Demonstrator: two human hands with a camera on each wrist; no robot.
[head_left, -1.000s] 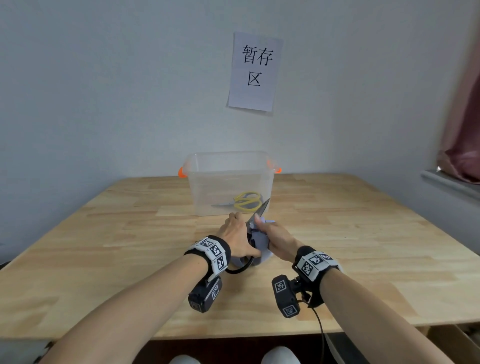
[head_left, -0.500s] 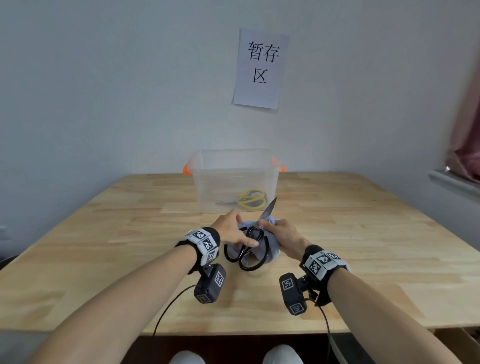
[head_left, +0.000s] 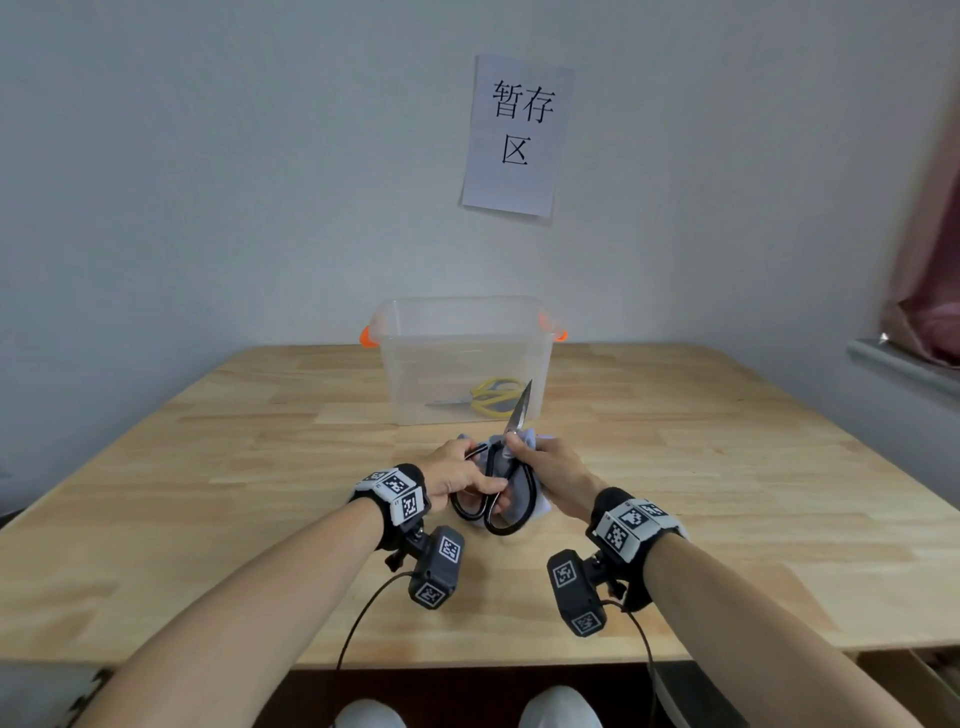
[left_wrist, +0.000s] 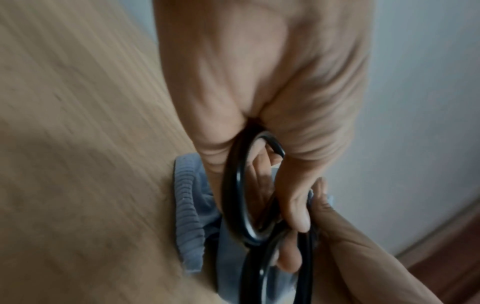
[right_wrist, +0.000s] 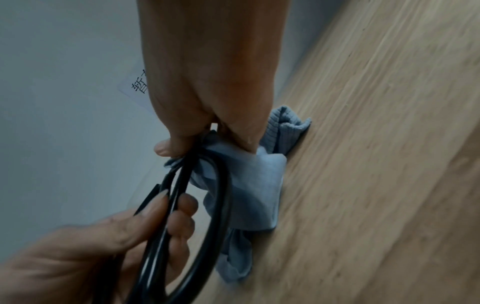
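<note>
Black-handled scissors (head_left: 506, 478) are held above the wooden table (head_left: 208, 467), their steel blades pointing up and away toward the bin. My left hand (head_left: 457, 475) grips a black handle loop (left_wrist: 239, 195), thumb across it. My right hand (head_left: 545, 467) holds a blue-grey cloth (right_wrist: 254, 185) bunched against the scissors near the pivot, pinching cloth and metal together. The cloth (head_left: 524, 506) hangs behind the handles, and its lower end touches the tabletop (right_wrist: 389, 144).
A clear plastic bin (head_left: 462, 358) with orange latches stands at the back of the table, with yellow-handled scissors (head_left: 491, 397) lying inside. A paper sign (head_left: 517, 135) is stuck on the wall above it. A window ledge (head_left: 904, 364) lies at the right.
The scissors have been drawn back through the cloth toward me, so both black handle loops and more of the blade now show. Both hands rose slightly off the table.
</note>
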